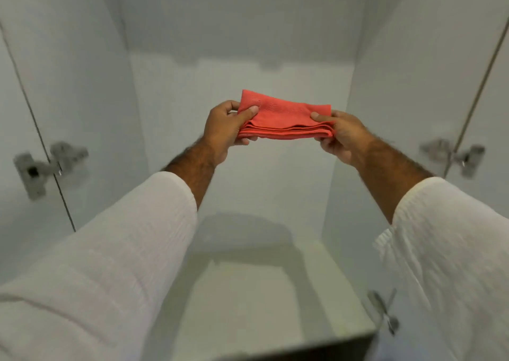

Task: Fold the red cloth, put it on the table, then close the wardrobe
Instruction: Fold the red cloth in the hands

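Red cloth [283, 116] is already folded into a small, thick, layered rectangle, so we judge the folding done or nearly so; what remains is setting it on the table and closing the wardrobe [242, 79]. We hold it up in the air in front of the open white wardrobe, level between both hands, above the bare shelf [248, 291] near us and touching none of it. Our left hand [224, 130] pinches the left end, thumb on top and fingers underneath; our right hand [340, 137] grips the right end the same way, so the cloth spans the gap between them with its stacked edges facing us. Both doors stand open, with a hinge [41, 167] at the left and another hinge [454, 154] at the right. No table shows in this view, so we cannot tell where it stands
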Action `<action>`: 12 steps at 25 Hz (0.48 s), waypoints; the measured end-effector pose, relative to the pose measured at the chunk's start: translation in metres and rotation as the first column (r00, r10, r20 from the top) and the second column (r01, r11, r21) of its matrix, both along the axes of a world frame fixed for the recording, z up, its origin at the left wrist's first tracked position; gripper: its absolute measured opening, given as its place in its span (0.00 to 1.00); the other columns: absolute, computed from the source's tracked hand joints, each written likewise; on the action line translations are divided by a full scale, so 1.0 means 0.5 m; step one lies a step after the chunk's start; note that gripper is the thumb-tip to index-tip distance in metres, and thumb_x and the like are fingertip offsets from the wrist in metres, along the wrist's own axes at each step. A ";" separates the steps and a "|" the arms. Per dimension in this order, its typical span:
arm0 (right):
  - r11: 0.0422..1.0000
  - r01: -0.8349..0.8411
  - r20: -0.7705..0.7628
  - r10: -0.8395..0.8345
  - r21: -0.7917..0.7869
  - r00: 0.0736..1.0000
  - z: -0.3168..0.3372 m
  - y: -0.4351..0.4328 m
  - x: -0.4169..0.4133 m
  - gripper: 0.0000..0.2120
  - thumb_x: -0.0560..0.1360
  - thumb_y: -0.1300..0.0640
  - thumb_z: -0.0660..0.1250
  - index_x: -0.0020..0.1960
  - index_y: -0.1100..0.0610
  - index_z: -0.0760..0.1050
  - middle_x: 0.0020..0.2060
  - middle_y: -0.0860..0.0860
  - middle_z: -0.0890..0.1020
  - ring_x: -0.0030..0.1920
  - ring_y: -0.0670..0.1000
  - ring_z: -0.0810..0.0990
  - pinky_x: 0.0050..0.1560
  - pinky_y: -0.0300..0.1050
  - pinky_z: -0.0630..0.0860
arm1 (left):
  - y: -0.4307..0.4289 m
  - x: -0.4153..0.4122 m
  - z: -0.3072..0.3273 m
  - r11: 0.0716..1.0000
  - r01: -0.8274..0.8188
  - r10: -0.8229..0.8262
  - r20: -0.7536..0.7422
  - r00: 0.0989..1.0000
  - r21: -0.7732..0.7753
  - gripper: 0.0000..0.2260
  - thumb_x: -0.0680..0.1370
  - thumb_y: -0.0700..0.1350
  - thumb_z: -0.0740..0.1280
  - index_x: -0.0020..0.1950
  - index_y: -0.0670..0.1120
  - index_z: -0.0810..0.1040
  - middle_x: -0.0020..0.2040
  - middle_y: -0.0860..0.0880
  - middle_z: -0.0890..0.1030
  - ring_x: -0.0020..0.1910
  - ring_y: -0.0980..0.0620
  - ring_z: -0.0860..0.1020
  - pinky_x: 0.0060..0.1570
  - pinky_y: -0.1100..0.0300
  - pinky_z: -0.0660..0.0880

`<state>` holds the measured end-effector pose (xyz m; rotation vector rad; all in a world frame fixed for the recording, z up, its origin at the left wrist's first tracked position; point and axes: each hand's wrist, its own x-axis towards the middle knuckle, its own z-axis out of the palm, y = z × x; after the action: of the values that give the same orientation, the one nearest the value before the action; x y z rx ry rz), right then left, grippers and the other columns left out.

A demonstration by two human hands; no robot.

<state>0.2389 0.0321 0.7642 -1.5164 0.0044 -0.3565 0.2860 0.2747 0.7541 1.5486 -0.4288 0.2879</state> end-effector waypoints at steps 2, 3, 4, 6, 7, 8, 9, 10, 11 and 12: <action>0.998 0.048 -0.087 -0.046 0.027 0.995 -0.117 -0.049 -0.046 0.03 0.79 0.59 0.72 0.50 0.55 0.78 0.33 0.49 0.78 0.24 0.43 0.74 0.20 0.31 0.67 | -0.048 -0.033 -0.135 1.000 0.031 -0.031 -0.134 0.991 -0.002 0.09 0.78 0.49 0.76 0.50 0.46 0.79 0.41 0.48 0.86 0.30 0.51 0.85 0.27 0.62 0.81; 0.996 0.065 -0.123 -0.057 0.058 0.991 -0.184 -0.072 -0.069 0.04 0.79 0.60 0.71 0.53 0.55 0.78 0.35 0.49 0.79 0.25 0.43 0.75 0.21 0.31 0.70 | -0.074 -0.047 -0.206 0.999 0.033 -0.033 -0.199 0.979 -0.005 0.09 0.77 0.49 0.76 0.49 0.46 0.79 0.41 0.48 0.86 0.32 0.51 0.85 0.32 0.59 0.84; 0.993 0.073 -0.158 -0.057 0.096 0.986 -0.259 -0.094 -0.093 0.07 0.79 0.62 0.70 0.57 0.55 0.78 0.36 0.49 0.80 0.26 0.42 0.76 0.23 0.32 0.72 | -0.098 -0.064 -0.278 1.000 0.023 -0.023 -0.259 0.965 -0.003 0.10 0.76 0.50 0.77 0.47 0.46 0.80 0.41 0.48 0.85 0.35 0.51 0.85 0.38 0.56 0.86; 0.976 0.089 -0.251 -0.037 0.197 0.967 -0.440 -0.127 -0.151 0.14 0.81 0.67 0.66 0.63 0.54 0.76 0.38 0.48 0.84 0.29 0.41 0.80 0.27 0.34 0.77 | -0.141 -0.104 -0.434 0.999 0.002 0.013 -0.361 0.932 0.041 0.10 0.74 0.51 0.79 0.43 0.47 0.82 0.40 0.49 0.86 0.38 0.50 0.84 0.46 0.51 0.84; 0.963 0.115 -0.319 -0.032 0.243 0.947 -0.537 -0.137 -0.189 0.17 0.81 0.69 0.64 0.65 0.54 0.75 0.38 0.47 0.86 0.30 0.42 0.82 0.28 0.35 0.79 | -0.158 -0.129 -0.510 0.997 0.013 0.020 -0.409 0.912 0.078 0.10 0.73 0.51 0.79 0.42 0.47 0.83 0.41 0.48 0.86 0.39 0.48 0.84 0.48 0.50 0.83; 0.946 0.161 -0.401 -0.037 0.280 0.915 -0.641 -0.150 -0.236 0.19 0.81 0.71 0.62 0.67 0.55 0.74 0.38 0.47 0.87 0.32 0.42 0.84 0.30 0.36 0.81 | -0.179 -0.160 -0.594 0.990 0.047 0.019 -0.463 0.886 0.132 0.10 0.72 0.52 0.80 0.42 0.48 0.83 0.42 0.47 0.87 0.41 0.47 0.85 0.50 0.48 0.84; 0.932 0.211 -0.479 -0.047 0.295 0.877 -0.743 -0.165 -0.287 0.19 0.82 0.71 0.60 0.69 0.57 0.73 0.40 0.47 0.88 0.34 0.43 0.85 0.32 0.37 0.83 | -0.201 -0.191 -0.681 0.977 0.095 0.017 -0.514 0.858 0.192 0.10 0.71 0.54 0.79 0.42 0.49 0.83 0.43 0.46 0.87 0.42 0.45 0.86 0.51 0.46 0.84; 0.924 0.250 -0.553 -0.052 0.289 0.832 -0.840 -0.181 -0.336 0.18 0.82 0.71 0.60 0.69 0.57 0.74 0.43 0.48 0.88 0.37 0.44 0.86 0.35 0.38 0.84 | -0.220 -0.226 -0.763 0.957 0.149 0.020 -0.570 0.822 0.248 0.11 0.71 0.55 0.79 0.43 0.50 0.83 0.44 0.46 0.87 0.43 0.45 0.86 0.51 0.46 0.84; 0.921 0.280 -0.620 -0.054 0.273 0.783 -0.928 -0.199 -0.382 0.17 0.83 0.69 0.60 0.68 0.57 0.74 0.47 0.50 0.87 0.39 0.45 0.86 0.37 0.39 0.85 | -0.239 -0.258 -0.847 0.939 0.201 0.016 -0.620 0.785 0.280 0.12 0.70 0.56 0.79 0.44 0.50 0.83 0.44 0.46 0.87 0.43 0.46 0.85 0.51 0.48 0.83; 0.920 0.304 -0.674 -0.063 0.247 0.736 -1.010 -0.222 -0.422 0.16 0.83 0.68 0.61 0.68 0.57 0.74 0.50 0.51 0.86 0.42 0.46 0.86 0.40 0.40 0.85 | -0.261 -0.289 -0.930 0.928 0.242 0.004 -0.657 0.754 0.283 0.13 0.70 0.56 0.78 0.43 0.49 0.83 0.43 0.47 0.87 0.41 0.47 0.84 0.49 0.49 0.82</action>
<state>0.0277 -0.0791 0.2591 -1.2205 0.7560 0.0450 0.1414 0.1442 0.2892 1.8442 -0.0174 -0.4643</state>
